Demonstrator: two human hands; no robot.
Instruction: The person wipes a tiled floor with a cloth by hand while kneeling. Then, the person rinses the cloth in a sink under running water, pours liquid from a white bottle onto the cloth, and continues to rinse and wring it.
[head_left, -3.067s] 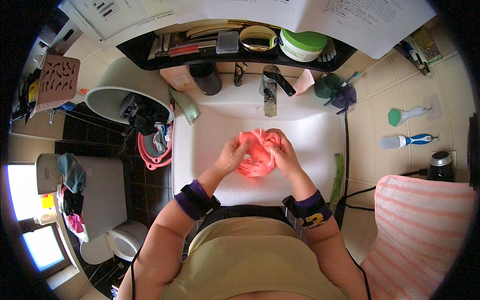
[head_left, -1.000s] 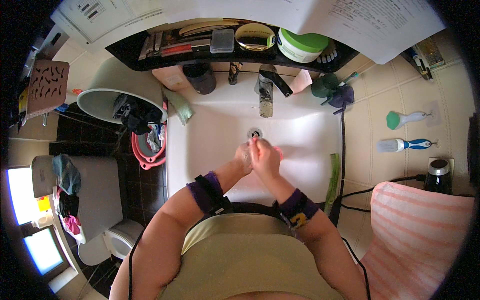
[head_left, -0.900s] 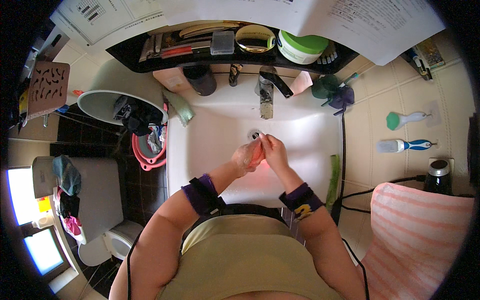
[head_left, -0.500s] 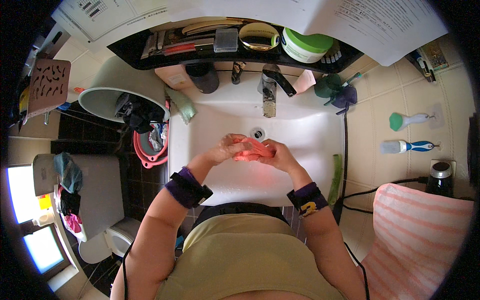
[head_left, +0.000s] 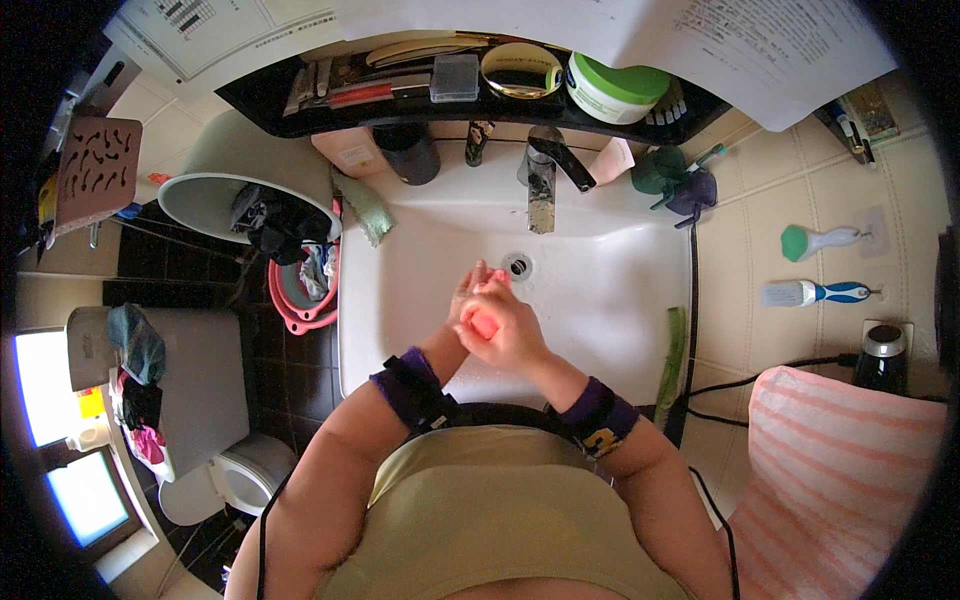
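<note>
Over the white sink basin [head_left: 420, 285], just in front of the drain [head_left: 517, 267], both my hands are pressed together round a bunched coral-pink cloth [head_left: 485, 322]. My right hand [head_left: 512, 340] is closed over it from the near right side, and the pink shows between its thumb and fingers. My left hand [head_left: 463, 300] lies behind and to the left, partly hidden by the right, gripping the cloth too. A bit of pink sticks out beyond the fingers. The faucet [head_left: 541, 185] stands beyond the hands, and no running water can be seen from it.
A grey-white bucket [head_left: 200, 185] with dark clothes lies tilted at the left, above a pink basin [head_left: 300, 322]. A black shelf [head_left: 420, 110] with a green-lidded tub [head_left: 612, 92] spans the back. Brushes hang on the right wall, near a striped towel [head_left: 840, 440].
The cloth, spread between both hands before, is now squeezed into a tight bunch. My right hand has moved left and nearer, over the left hand.
</note>
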